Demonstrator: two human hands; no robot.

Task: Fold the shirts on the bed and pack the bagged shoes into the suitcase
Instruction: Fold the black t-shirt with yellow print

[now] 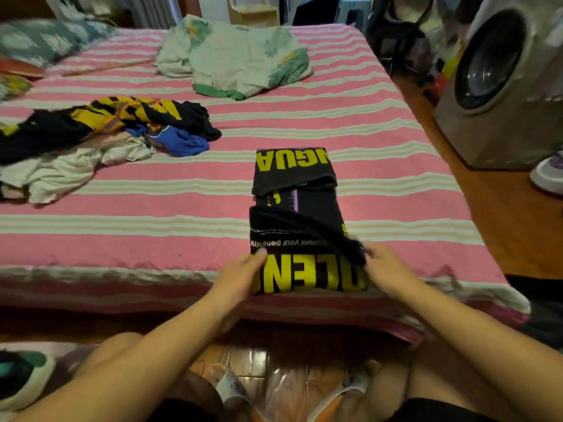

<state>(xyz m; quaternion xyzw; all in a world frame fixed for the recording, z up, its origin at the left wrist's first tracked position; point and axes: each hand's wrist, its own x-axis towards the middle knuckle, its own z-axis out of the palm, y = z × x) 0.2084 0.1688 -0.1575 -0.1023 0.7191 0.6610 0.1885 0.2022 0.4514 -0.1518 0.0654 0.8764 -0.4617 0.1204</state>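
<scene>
Black cotton shirt [297, 226] — narrow folded strip — gripped by left hand [240, 277] and right hand [388, 269].

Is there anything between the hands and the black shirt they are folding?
No. Both hands are already on the black shirt: the left hand holds its near left edge, the right hand grips a folded flap on the right. Nothing visible lies between.

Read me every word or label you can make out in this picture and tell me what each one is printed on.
"NGUA", upside down, yellow: far end of the black shirt.
"your pen...", upside down, small white: its middle.
"CEN", upside down, big yellow letters cut off at both sides: near end, between left hand and right hand.
Fine white line above: too small.
</scene>
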